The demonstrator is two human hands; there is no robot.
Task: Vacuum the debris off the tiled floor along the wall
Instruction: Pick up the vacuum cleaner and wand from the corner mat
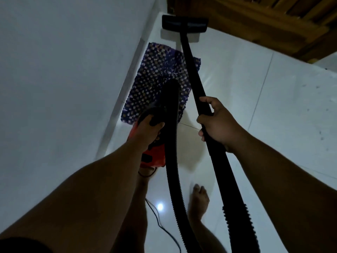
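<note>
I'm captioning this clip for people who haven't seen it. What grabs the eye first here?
The long black vacuum wand runs up the middle, gripped by the right hand, its floor head against the far wall by the wooden door. The left hand holds the red vacuum body above a purple patterned mat beside the left wall.

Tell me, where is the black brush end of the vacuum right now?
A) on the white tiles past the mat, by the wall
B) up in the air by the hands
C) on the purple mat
A: the floor head sits on the white tiled floor beyond the purple mat, near the wall.
</note>
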